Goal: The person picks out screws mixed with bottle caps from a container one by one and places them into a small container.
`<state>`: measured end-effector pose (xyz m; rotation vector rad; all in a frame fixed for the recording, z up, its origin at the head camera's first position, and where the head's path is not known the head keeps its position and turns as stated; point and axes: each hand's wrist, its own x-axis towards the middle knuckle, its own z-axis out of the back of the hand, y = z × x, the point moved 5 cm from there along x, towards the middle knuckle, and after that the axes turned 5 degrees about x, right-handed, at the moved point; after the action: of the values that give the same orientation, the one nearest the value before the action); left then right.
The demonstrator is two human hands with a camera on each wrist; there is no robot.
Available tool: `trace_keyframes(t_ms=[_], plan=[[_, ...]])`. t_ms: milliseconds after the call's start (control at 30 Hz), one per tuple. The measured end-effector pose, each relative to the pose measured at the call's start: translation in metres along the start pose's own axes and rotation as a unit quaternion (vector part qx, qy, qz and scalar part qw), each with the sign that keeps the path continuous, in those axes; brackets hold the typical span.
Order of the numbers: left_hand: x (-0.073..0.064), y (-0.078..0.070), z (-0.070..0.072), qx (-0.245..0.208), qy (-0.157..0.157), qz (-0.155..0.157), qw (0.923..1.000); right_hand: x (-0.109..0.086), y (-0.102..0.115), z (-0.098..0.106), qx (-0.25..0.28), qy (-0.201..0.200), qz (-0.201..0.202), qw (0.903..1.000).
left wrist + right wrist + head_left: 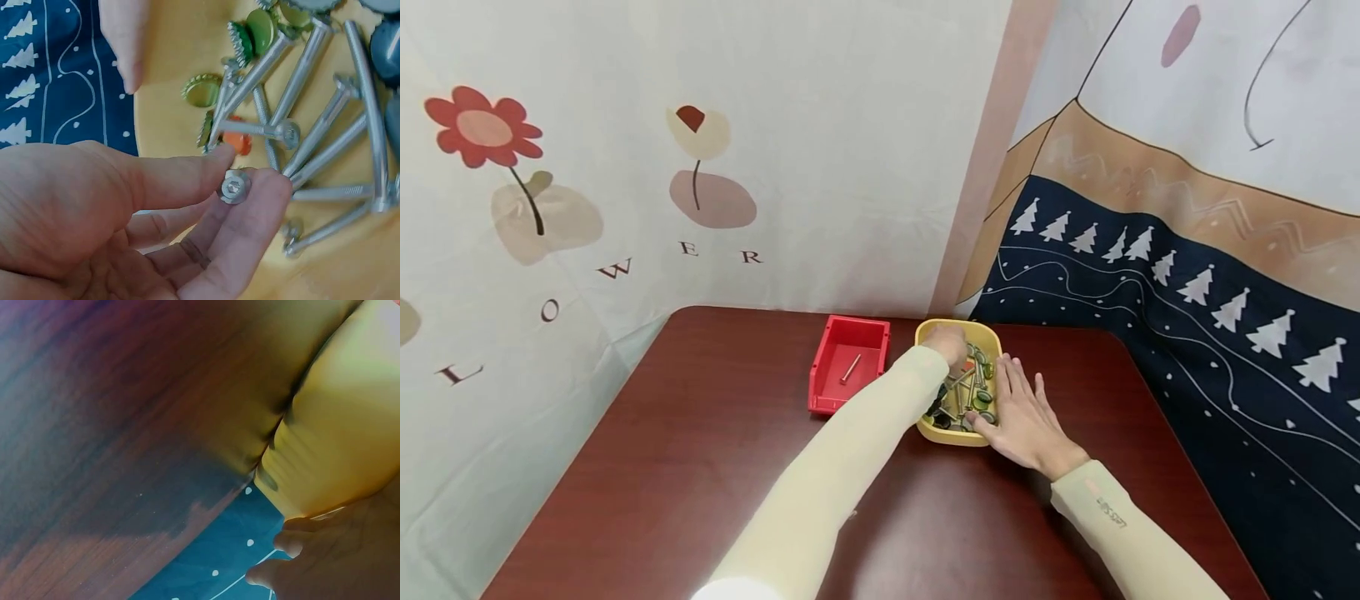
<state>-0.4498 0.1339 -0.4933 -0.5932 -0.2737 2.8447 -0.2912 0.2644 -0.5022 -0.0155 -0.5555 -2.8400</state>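
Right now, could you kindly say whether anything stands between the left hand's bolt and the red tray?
For the bolt, only the facing walls of the yellow container and the red tray visibly intervene.

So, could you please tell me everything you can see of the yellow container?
The yellow container is a shallow, open-topped tub with rounded corners, apparently smooth plastic. It sits upright on the brown table, right of the red bin, and holds loose silvery bolts and bottle caps. The right hand touches its right side; the left hand reaches over its far left part; whether that hand touches it is unclear.
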Motion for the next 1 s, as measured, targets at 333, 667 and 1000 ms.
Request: trace_keyframes(t_ms=[333, 667, 1000], plan=[[-0.03, 0.004, 0.015, -0.075, 0.048, -0.005, 0.996, -0.002, 0.001, 0.001, 0.003, 0.002, -0.005, 1.0], [-0.095, 0.014, 0.046, -0.19, 0.06, -0.088, 0.9759, 0.0, 0.001, 0.0, 0.004, 0.002, -0.001, 1.0], [-0.104, 0.039, 0.052, -0.264, 0.016, -0.117, 0.9573, -0.001, -0.001, 0.0, 0.004, 0.004, -0.006, 1.0]])
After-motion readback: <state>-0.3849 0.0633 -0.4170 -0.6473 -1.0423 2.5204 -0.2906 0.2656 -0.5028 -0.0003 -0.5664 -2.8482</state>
